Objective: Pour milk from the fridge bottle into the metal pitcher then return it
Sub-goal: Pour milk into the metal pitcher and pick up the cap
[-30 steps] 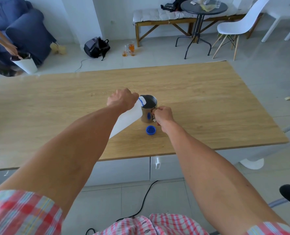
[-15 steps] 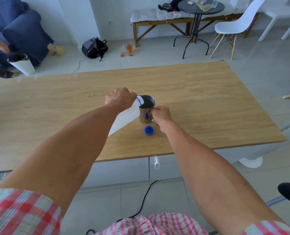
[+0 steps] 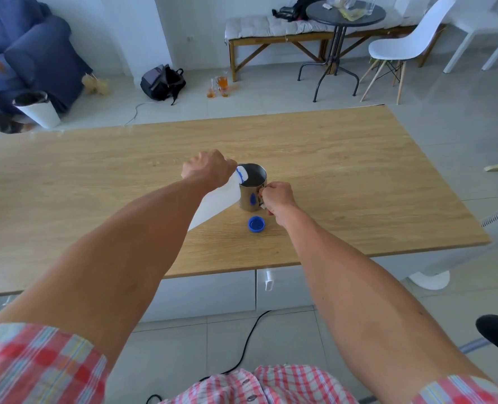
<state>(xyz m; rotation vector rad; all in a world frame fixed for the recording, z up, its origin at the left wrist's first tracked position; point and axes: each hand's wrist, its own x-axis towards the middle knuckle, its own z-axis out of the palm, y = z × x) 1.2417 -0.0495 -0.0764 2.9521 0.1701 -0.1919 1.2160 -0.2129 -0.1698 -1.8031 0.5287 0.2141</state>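
Note:
My left hand point(image 3: 207, 170) grips a white plastic milk bottle point(image 3: 217, 202) and holds it steeply tilted, its blue-ringed mouth resting over the rim of the metal pitcher point(image 3: 252, 186). The pitcher stands upright near the middle of the wooden table point(image 3: 358, 176). My right hand point(image 3: 277, 196) is closed on the pitcher's handle at its right side. The bottle's blue cap point(image 3: 256, 223) lies on the table just in front of the pitcher. I cannot make out a milk stream or the level inside the pitcher.
Beyond the table's far edge are a black backpack point(image 3: 162, 82), glasses of amber liquid on the floor point(image 3: 219, 86), a round dark side table point(image 3: 341, 18), a white chair point(image 3: 408, 45), a blue armchair point(image 3: 32, 51) and a white bin point(image 3: 37, 109). A black cable point(image 3: 247, 339) runs across the floor below.
The bottle and both hands hold nearly the same pose. The view has shifted slightly; the bottle's mouth stays over the pitcher rim.

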